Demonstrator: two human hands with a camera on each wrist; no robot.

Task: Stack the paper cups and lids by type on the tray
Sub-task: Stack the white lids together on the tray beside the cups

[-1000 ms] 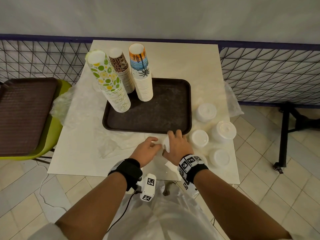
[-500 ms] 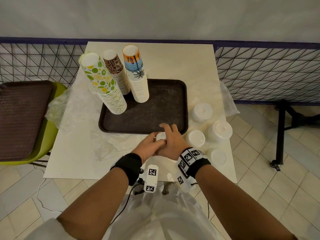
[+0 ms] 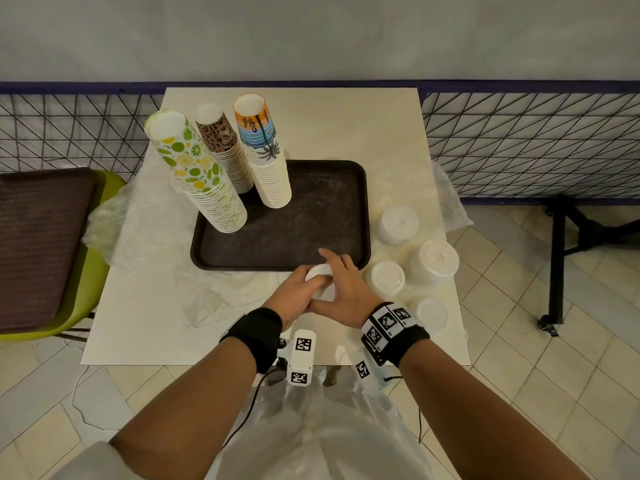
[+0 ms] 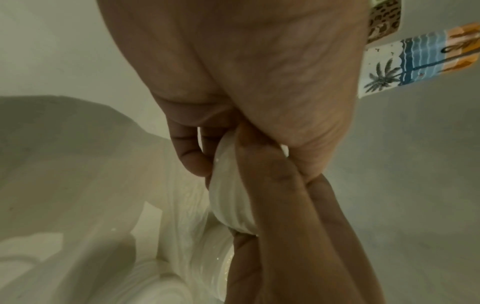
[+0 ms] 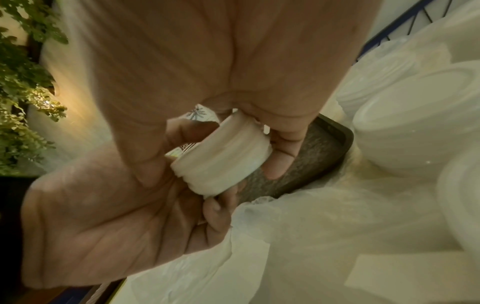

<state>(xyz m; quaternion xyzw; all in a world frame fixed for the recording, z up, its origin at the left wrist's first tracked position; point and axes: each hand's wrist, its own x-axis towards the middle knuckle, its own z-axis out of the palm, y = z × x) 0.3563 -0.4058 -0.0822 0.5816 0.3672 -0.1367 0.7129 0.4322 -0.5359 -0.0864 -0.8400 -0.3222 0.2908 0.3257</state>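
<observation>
A short stack of white lids (image 3: 320, 276) (image 5: 223, 158) (image 4: 231, 197) is held between both hands just above the tray's near edge. My left hand (image 3: 296, 289) grips it from the left and my right hand (image 3: 341, 285) curls round it from the right. The dark brown tray (image 3: 311, 216) carries three tall cup stacks at its far left: a lime-print stack (image 3: 201, 178), a leopard-print stack (image 3: 225, 147) and a palm-print stack (image 3: 265, 154). More white lid stacks (image 3: 386, 277) (image 3: 434, 261) (image 3: 398, 225) (image 3: 431, 311) stand on the table right of the tray.
Crumpled clear plastic wrap (image 3: 204, 296) lies on the cream table (image 3: 346, 126) left of my hands and under the lids. A green chair with another brown tray (image 3: 41, 244) stands at the left. A wire-mesh railing (image 3: 530, 143) runs behind the table.
Both hands have lifted the lid stack off the table and moved it forward towards the tray's near edge, closing tighter round it.
</observation>
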